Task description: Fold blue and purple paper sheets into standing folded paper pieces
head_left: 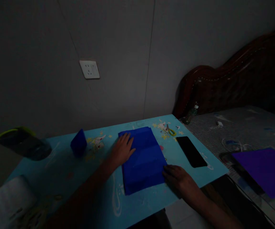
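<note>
Several sheets of blue paper (144, 156) lie stacked on the light-blue patterned table (137, 203), with creases across the top sheet. My left hand (122, 149) rests on the upper left part of the stack, fingers spread and flat. At the lower right corner, my right hand (177, 178) touches the paper's edge with its fingers stretched out; its thumb is in shadow. Left of the stack stands a small folded blue paper piece (78, 143). Scissors with yellow-green handles (171, 131) lie beyond the stack's upper right.
A black phone (191, 152) lies at the table's right side. On the left are a dark cup with a green rim (25, 143) and a white bundle (12, 202). Purple paper (263, 170) and a bottle (191, 114) are on the bed. A socket (89, 69) is on the wall.
</note>
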Tool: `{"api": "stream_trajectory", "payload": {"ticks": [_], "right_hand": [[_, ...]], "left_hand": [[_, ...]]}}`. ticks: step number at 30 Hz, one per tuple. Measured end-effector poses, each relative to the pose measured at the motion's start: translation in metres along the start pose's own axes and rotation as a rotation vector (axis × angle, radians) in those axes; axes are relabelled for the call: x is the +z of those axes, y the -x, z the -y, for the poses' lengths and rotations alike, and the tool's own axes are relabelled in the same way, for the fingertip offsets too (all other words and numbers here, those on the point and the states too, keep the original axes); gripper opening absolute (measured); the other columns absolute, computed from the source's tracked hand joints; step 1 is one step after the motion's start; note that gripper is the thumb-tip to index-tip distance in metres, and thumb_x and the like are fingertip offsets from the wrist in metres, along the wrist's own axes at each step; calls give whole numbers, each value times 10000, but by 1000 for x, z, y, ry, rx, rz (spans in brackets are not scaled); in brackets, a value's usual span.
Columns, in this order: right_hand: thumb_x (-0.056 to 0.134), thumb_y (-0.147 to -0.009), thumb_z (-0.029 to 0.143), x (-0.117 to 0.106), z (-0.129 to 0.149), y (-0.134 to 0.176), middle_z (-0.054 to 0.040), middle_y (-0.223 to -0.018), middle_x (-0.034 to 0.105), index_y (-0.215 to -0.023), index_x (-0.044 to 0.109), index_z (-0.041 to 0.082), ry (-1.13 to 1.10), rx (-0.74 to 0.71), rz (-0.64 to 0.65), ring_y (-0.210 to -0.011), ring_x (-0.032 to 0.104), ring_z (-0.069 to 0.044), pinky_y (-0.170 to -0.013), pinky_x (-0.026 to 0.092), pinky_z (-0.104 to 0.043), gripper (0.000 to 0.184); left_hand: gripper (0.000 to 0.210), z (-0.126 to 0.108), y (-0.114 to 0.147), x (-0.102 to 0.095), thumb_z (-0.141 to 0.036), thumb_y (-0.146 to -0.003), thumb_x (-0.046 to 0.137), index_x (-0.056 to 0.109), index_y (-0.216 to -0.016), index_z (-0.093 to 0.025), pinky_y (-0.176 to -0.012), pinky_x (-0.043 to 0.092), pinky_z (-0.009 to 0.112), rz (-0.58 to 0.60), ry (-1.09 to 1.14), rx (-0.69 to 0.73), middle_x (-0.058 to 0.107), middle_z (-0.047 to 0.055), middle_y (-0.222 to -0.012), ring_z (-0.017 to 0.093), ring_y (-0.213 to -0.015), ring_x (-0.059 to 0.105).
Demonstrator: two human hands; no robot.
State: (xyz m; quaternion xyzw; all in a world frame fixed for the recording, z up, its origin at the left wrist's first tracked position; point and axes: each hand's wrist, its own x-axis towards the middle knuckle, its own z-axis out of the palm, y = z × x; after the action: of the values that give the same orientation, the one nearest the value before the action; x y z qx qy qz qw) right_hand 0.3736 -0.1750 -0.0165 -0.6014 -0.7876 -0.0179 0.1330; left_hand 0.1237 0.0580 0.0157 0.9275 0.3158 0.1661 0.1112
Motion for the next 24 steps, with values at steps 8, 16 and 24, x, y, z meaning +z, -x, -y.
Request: {"api": "stream_trajectory", "payload": {"ticks": [8, 16, 24], "right_hand": [[416, -840, -32, -7, -13, -5, -122, -1295, 682, -1469, 456, 212, 163, -293, -30, -1071, 701, -280, -905, 568, -448, 675], [445, -693, -39, -25, -30, -26, -39, -1142, 766, -1279, 636, 243, 229, -602, -80, -945, 741, -191, -779, 572, -310, 678], [498, -888, 54, -48, 140, -225, -69, -1098, 744, -1210, 675, 217, -193, -290, 152, -997, 685, -191, -894, 501, -295, 402]], "left_hand": [[578, -66, 87, -17, -498, -850, 660, 598, -1322, -171, -1122, 348, 486, 254, 223, 173, 578, 179, -1407, 374, -1358, 464], [557, -50, 110, -16, -405, -1033, 340, 335, -1510, -117, -1232, 139, 431, 321, 225, 256, 300, 151, -1607, 265, -1513, 157], [598, -46, 118, -59, -459, -1007, 377, 378, -1488, -105, -1201, 256, 464, 303, 311, 252, 372, 193, -1564, 316, -1473, 284]]}}
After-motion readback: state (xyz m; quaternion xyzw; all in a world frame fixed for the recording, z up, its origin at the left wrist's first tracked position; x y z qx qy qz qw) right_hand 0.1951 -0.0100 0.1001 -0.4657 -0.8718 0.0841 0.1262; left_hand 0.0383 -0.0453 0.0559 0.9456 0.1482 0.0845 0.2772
